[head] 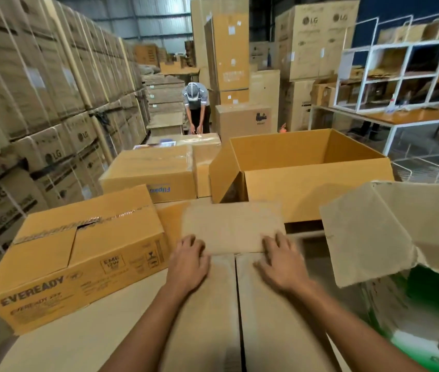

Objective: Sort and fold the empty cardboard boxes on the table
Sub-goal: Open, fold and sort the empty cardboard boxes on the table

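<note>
In the head view, a plain brown box (pixel 213 304) is seen directly in front of the person, on a pale table (pixel 73 342). Its two long top flaps are folded shut and meet along a seam down the middle. A shorter end flap (pixel 230 226) is laid over their far end.

The left hand (pixel 187 260) is placed on the near left corner of that end flap. Its fingers are bent, with the tips on the flap's edge. Whether the edge is gripped or only pressed cannot be told, because of blur. The right hand (pixel 280 260) is set on the near right corner. Its fingers are spread and only slightly bent, and they rest on the cardboard without anything being held.

To the left, just beside the plain box, a closed yellow box printed EVEREADY (pixel 79 253) is seen, with its top tape torn open along the seam. Behind it stands a taped box with blue lettering (pixel 151 170). Straight ahead, a large open box (pixel 301 167) is placed with its flaps up. At the right, a pale torn box (pixel 368 232) is tilted, with green showing below it.

Farther back, a second person (pixel 195 103) is bent over more cartons. Stacked cartons (pixel 38 89) line the left side, and a white rack (pixel 401 68) stands at the right.
</note>
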Available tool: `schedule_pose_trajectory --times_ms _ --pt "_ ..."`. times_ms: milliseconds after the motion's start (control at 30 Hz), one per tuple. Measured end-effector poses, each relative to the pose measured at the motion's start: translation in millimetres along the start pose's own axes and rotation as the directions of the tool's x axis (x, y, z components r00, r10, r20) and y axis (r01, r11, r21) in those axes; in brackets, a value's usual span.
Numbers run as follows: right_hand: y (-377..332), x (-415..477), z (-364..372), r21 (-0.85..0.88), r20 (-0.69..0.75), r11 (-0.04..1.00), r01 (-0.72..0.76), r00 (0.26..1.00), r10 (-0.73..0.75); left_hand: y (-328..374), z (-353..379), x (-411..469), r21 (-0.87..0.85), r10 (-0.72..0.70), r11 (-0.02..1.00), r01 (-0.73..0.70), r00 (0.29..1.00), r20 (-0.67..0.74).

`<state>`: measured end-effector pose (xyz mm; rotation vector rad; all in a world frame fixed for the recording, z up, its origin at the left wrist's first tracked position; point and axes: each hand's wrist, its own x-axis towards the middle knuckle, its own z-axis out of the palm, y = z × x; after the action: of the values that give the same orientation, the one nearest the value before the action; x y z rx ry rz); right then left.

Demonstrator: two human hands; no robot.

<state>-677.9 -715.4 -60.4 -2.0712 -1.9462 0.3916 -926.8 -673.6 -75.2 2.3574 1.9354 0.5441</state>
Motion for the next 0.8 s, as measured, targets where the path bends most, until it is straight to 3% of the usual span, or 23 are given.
schedule_pose_trajectory --times_ms 133,333,567,800 --pt "10.5 16.0 30.1 -0.096 0.103 0.991 -0.089 0.99 0.099 -4.4 33.4 6.0 0.091 -0.106 0.992 0.091 0.979 0.173" --pt "3.2 22.8 22.6 -0.087 0.128 0.99 -0.108 0.985 0.118 1.8 29.2 13.2 0.112 -0.134 0.987 0.112 0.967 0.216" --pt "-10.1 -37.3 34.5 -0.22 0.1 0.976 -0.002 0.995 0.024 29.2 17.5 -35.2 0.111 -0.047 0.994 0.021 0.969 0.241" --pt "-36.6 -110.5 48.6 -0.179 0.163 0.983 0.035 0.987 -0.005 62.9 0.7 -105.5 0.007 0.055 0.998 -0.061 0.944 0.326"
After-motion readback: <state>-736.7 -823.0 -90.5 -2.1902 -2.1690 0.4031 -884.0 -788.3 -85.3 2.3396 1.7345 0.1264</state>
